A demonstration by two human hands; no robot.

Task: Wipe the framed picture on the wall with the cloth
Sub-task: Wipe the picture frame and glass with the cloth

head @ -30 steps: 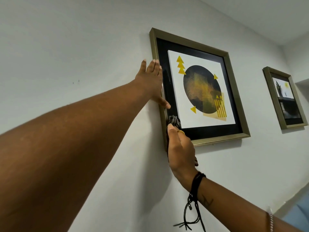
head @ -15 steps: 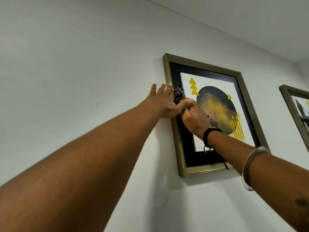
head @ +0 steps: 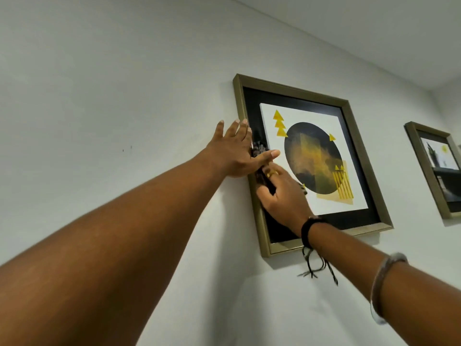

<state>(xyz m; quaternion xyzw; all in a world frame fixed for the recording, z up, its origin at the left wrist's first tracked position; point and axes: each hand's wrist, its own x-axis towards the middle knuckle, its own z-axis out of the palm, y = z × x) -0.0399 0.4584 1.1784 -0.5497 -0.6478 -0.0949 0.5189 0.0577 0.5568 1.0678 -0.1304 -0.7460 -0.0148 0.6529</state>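
Note:
The framed picture [head: 359,156] hangs on the white wall, with a gold-green frame, black mat and a dark circle with yellow shapes. My left hand [head: 232,151] lies flat against the wall and the frame's left edge, fingers spread, thumb stretched over the glass. My right hand [head: 282,193] presses a dark patterned cloth [head: 259,152] against the left part of the black mat, just under my left thumb. Most of the cloth is hidden between the two hands.
A second, smaller framed picture [head: 434,171] hangs on the same wall to the right. The ceiling [head: 374,28] meets the wall above. Bare white wall [head: 99,96] stretches left of and below the frame.
My right hand with the cloth rose from the frame's lower left corner up the left side to my left hand, then slid slightly down. The left hand stayed on the frame's edge.

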